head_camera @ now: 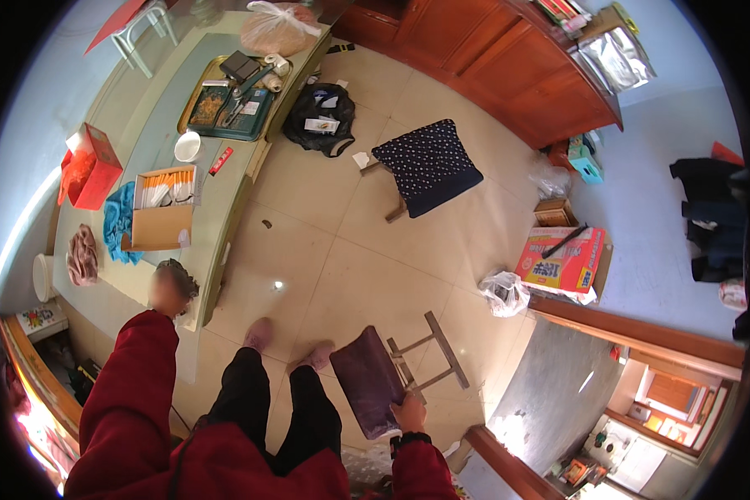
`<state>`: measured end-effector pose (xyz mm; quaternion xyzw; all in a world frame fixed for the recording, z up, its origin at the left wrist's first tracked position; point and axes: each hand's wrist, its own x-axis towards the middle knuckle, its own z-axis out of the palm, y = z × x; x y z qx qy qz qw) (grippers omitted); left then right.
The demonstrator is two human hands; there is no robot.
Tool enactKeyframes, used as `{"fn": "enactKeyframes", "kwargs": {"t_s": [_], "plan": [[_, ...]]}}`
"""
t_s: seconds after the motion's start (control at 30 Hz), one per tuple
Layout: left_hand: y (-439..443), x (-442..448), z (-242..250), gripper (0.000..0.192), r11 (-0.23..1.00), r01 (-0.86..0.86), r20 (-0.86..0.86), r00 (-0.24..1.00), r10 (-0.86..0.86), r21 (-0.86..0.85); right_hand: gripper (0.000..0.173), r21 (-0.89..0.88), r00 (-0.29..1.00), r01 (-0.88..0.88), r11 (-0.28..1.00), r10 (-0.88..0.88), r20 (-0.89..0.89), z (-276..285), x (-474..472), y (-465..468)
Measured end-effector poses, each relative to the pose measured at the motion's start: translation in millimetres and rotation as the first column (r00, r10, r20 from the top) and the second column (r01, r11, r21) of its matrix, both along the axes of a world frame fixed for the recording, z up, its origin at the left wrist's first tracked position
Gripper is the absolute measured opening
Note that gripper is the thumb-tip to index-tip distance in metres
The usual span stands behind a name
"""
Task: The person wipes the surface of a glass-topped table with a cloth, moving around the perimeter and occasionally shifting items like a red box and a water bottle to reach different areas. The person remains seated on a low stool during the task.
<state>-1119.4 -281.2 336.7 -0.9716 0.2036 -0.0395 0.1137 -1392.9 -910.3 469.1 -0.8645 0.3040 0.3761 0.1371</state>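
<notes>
My right hand (409, 412) grips the edge of a wooden folding stool (365, 381) with a dark purple seat, tilted beside my right leg. My left hand (170, 289) is at the near end of the long table (231, 215), on or against a dark, crumpled cloth-like thing (189, 281); blur hides its fingers. Close to that hand are an open cardboard box of cigarettes (162, 228), a blue cloth (117, 219) and a brown cloth (82, 255). A second stool with a dotted dark cover (426, 165) stands on the tiled floor ahead.
A tray (187, 109) with a green rolling device, a white cup (188, 145) and a red box (97, 169) are on the table. Beside it lies a black plastic bag (319, 119). A wooden cabinet (469, 56), a red carton (559, 256) and a doorway (537, 387) lie beyond.
</notes>
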Motion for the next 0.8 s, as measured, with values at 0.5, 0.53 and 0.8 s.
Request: {"fn": "enactKeyframes", "kwargs": {"t_s": [0.5, 0.53, 0.8], "plan": [[-39, -7, 46, 0.035, 0.936, -0.327, -0.125, 0.942, 0.311, -0.132, 0.013, 0.127, 0.659, -0.751, 0.648, 0.747, 0.084, -103, 177, 39], [-45, -4, 55, 0.034, 0.924, -0.328, -0.138, 0.942, 0.306, -0.194, 0.011, 0.121, 0.616, -0.787, 0.605, 0.782, 0.097, -104, 191, 48], [-81, 17, 81, 0.114, 0.522, -0.76, -0.491, 0.309, 0.814, 0.387, 0.014, 0.357, 0.495, -0.825, 0.438, 0.865, 0.083, -109, 303, 84]]}}
